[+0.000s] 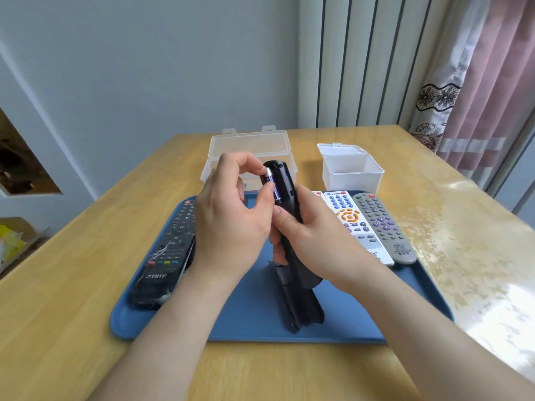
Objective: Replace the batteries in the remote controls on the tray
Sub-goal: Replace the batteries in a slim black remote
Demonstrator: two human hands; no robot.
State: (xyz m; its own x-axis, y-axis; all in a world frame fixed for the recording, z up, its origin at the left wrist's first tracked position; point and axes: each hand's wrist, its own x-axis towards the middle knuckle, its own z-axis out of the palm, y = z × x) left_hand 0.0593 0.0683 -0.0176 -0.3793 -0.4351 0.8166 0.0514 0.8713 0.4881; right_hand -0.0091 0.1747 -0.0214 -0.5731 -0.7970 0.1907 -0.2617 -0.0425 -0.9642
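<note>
Remote controls and all the rest stand on one wooden table [72, 285]. The blue tray [246, 322] lies at its near edge, probably so that the work is within easy reach. Behind the tray are a large clear box [249, 146] and a small white box [351, 172], both open; they likely serve for new and used batteries, but their contents cannot be made out. On the tray a long black remote [168, 250] lies at the left, and a white remote [351, 221] and a grey remote [385, 224] lie side by side at the right.

The right hand [307, 235] grips the held remote [285, 180] around its body, above the tray's middle, back side toward the person so that the open compartment shows. The left hand [228, 221] pinches the battery [273, 188] at this compartment with thumb and forefinger. It cannot be told whether the battery goes in or out. A black piece [301, 302], perhaps the cover, is below on the tray.
</note>
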